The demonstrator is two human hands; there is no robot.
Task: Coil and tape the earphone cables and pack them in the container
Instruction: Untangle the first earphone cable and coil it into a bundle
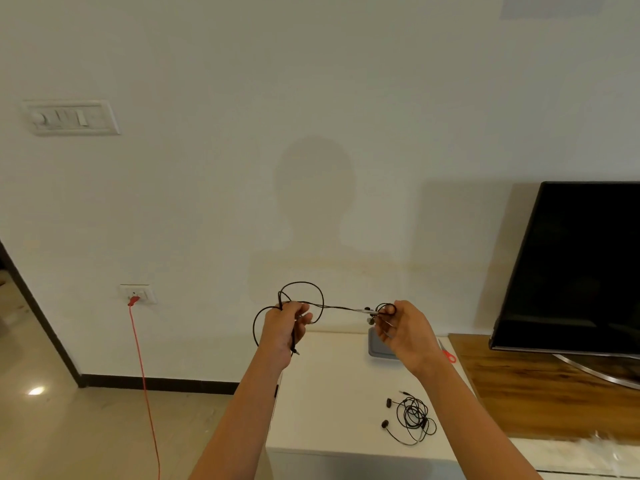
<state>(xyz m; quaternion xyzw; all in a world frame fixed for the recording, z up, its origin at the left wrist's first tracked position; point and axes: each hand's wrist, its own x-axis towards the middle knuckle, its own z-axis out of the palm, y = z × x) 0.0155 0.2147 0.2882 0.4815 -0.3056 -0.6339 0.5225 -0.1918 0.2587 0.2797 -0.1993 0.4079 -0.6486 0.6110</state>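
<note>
I hold a black earphone cable (313, 299) up in front of the wall, stretched between both hands. My left hand (285, 329) grips a bundle of loose loops, with the plug end hanging below it. My right hand (403, 329) pinches the end with the earbuds. A second black earphone set (412, 417) lies loosely coiled on the white cabinet top (329, 393), near its front right. A grey container (377, 346) sits at the back of the cabinet, partly hidden behind my right hand.
Red-handled scissors (448, 355) lie beside the container, mostly hidden by my right wrist. A black TV (571, 268) stands on a wooden shelf (519, 379) to the right. A red cord (143, 375) hangs from a wall socket on the left.
</note>
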